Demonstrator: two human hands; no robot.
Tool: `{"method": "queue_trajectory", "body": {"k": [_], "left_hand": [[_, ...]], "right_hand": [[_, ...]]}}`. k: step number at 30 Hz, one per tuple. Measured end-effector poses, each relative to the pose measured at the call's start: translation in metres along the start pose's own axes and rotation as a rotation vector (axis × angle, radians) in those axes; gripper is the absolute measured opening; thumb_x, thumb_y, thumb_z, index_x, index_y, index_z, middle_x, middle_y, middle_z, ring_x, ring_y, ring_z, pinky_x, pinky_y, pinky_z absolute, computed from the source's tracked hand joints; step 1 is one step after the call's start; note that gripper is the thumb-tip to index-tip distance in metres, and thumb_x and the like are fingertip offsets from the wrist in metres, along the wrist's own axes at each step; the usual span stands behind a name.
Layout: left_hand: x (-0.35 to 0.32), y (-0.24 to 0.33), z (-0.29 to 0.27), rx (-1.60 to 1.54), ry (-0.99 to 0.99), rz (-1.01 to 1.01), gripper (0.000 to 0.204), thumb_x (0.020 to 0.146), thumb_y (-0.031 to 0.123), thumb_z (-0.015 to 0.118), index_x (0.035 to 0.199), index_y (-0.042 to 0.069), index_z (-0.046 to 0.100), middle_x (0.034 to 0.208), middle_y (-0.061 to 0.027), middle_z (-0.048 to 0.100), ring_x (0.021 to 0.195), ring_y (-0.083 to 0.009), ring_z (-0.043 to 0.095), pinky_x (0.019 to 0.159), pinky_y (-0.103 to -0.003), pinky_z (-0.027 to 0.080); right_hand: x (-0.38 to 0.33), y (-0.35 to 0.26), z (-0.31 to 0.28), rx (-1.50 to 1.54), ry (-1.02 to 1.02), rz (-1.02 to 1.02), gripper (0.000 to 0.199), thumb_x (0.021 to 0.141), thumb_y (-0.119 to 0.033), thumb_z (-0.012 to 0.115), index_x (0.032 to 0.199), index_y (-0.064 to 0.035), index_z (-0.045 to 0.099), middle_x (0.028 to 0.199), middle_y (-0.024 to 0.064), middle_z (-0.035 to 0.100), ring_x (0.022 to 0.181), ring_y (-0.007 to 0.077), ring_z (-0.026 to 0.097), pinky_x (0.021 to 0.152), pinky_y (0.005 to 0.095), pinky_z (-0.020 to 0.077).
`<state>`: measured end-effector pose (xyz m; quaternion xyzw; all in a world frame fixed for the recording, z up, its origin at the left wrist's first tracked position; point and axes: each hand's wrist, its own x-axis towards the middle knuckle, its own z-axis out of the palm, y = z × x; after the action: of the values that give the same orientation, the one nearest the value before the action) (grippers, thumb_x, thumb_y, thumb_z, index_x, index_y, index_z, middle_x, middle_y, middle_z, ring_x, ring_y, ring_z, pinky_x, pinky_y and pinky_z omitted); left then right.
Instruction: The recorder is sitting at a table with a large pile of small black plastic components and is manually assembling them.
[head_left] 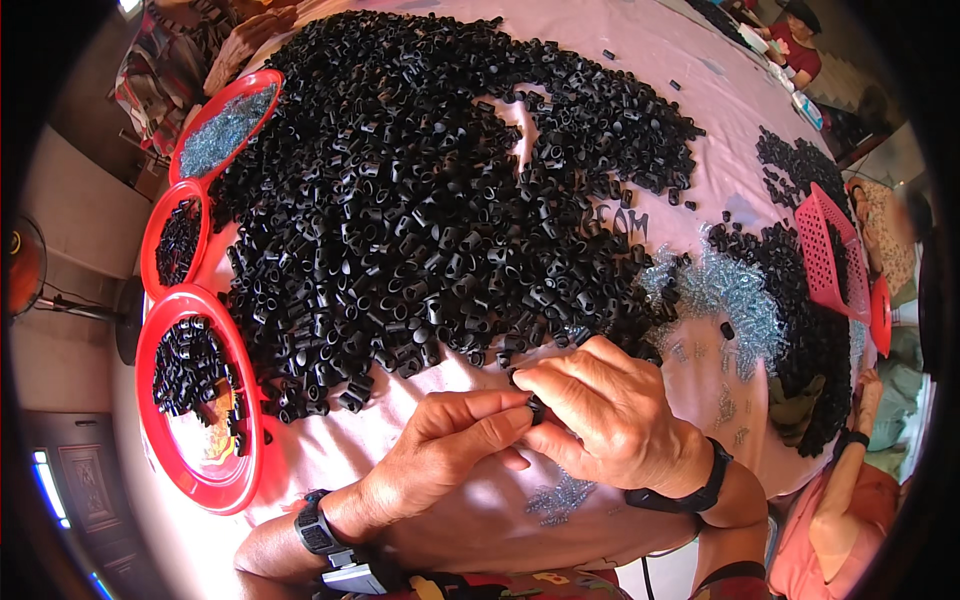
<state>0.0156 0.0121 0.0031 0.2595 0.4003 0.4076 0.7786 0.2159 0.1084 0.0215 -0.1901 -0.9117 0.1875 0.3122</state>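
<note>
My left hand (445, 445) and my right hand (610, 410) meet over the near edge of a pale pink cloth. Between their fingertips is a small black plastic part (536, 408), pinched from both sides. The right index finger also reaches a dark piece beside the pile; whether it is held is unclear. Just beyond my hands spreads a large heap of hollow black plastic barrels (430, 220). Thin metal springs (735, 310) lie loose to the right of my right hand, and a smaller cluster of springs (560, 500) lies below my hands.
Along the left edge stand a red plate (222, 497) with black pieces, a second red plate (150, 250) with dark small parts, and a third holding springs (222, 135). A pink basket (815, 250) sits at right among black parts. Other people sit around the table.
</note>
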Motion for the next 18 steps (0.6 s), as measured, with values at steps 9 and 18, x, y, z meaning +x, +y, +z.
{"method": "queue_trajectory", "body": {"k": [9,18], "left_hand": [[0.0001,-0.0035,0.0007,-0.124,-0.013,0.05,0.039,0.114,0.025,0.055,0.137,-0.005,0.064,0.116,-0.0069,0.074,0.103,-0.0109,0.068,0.093,-0.029,0.059],[-0.0003,-0.0038,0.0016,-0.12,0.001,0.057,0.045,0.115,0.032,0.05,0.137,-0.005,0.063,0.12,-0.0086,0.072,0.108,-0.014,0.069,0.096,-0.032,0.058]], "right_hand": [[0.0003,0.0056,-0.0003,0.018,0.004,-0.027,0.052,0.068,-0.012,0.091,0.112,0.0038,0.071,0.095,0.0115,0.071,0.078,0.0253,0.067,0.067,0.0334,0.0575],[-0.001,0.0065,-0.0008,-0.008,0.041,-0.065,0.047,0.078,-0.025,0.09,0.111,0.0048,0.072,0.099,0.0139,0.076,0.076,0.0275,0.07,0.066,0.0359,0.0561]]}}
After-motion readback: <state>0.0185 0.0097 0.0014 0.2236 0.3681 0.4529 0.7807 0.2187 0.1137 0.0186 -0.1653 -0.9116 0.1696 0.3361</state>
